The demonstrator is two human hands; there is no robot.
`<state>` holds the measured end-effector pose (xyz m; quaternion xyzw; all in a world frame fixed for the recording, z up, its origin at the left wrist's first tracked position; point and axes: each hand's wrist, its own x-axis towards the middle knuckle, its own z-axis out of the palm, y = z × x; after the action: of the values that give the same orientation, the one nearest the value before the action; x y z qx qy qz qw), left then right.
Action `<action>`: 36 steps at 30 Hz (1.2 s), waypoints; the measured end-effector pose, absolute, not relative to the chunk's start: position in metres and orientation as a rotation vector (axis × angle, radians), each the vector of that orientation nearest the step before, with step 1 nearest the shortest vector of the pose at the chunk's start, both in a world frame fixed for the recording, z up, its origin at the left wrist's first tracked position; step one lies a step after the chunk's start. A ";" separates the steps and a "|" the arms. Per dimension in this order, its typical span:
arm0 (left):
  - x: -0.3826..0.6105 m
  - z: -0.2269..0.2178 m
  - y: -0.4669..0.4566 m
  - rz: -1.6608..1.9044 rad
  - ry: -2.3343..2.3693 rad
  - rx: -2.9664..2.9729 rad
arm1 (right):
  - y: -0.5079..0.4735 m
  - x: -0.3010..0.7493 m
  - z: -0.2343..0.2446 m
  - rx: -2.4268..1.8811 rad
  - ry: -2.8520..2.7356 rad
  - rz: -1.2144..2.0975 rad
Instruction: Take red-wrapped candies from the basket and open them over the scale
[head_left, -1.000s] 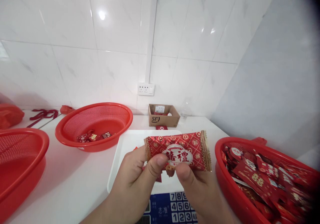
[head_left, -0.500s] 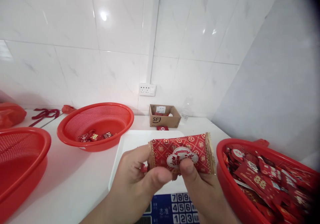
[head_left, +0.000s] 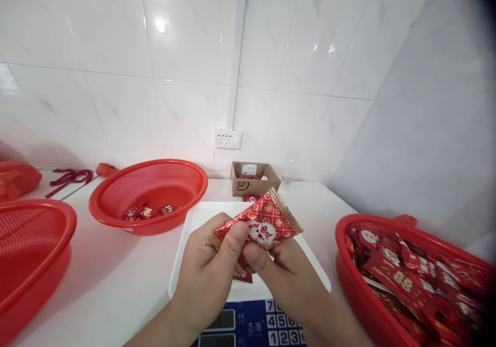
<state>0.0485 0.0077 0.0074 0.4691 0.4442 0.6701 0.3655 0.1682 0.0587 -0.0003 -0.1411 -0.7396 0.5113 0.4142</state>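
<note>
Both hands meet over a white scale pan [head_left: 186, 254], pinching a small red-and-gold snack packet [head_left: 267, 225] between thumbs and fingers. My left hand [head_left: 207, 269] grips its left end, with the thumb pressed on the front. My right hand [head_left: 284, 272] holds its lower edge, thumb next to the white printed label. The packet is tilted, its crimped gold right end pointing up and right. Below the thumbs shows part of another red packet [head_left: 243, 274]; I cannot tell whether it is held or lies on the pan.
On the right, a red basket [head_left: 341, 264] is heaped with red packets. A red sieve basket [head_left: 186, 181] at back left holds several packets; another red basket [head_left: 65, 223] stands at far left. Behind the pan sit a cardboard box [head_left: 253, 185] and a clear bottle [head_left: 287, 170]. The scale's blue keypad [head_left: 253, 326] faces me.
The packet has turned from level to tilted, its right end swinging up and leftward. My hands have drawn closer together, and more of the other red packet shows below.
</note>
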 end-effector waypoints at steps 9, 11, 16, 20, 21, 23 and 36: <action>0.041 0.004 0.018 1.401 0.935 1.367 | 0.067 0.168 0.004 -0.399 -1.734 1.219; 0.041 0.002 0.018 1.381 0.917 1.345 | 0.069 0.169 0.004 -0.416 -1.744 1.267; 0.043 0.005 0.018 1.538 0.986 1.315 | 0.074 0.173 0.003 -0.437 -1.675 1.115; 0.044 0.009 0.017 1.406 0.988 1.324 | 0.075 0.174 0.005 -0.548 -1.590 0.934; 0.044 0.009 0.016 1.396 0.985 1.319 | 0.075 0.174 0.006 -0.576 -1.594 0.921; 0.042 0.009 0.016 1.467 0.996 1.290 | 0.072 0.175 0.007 -0.606 -1.636 0.926; 0.033 0.006 0.017 1.510 1.034 1.296 | 0.071 0.179 0.007 -0.537 -1.806 1.054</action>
<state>0.0335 0.0172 0.0056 0.5205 0.4154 0.6064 0.4346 0.1792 0.0713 0.0070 -0.2192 -0.7376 0.4305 0.4718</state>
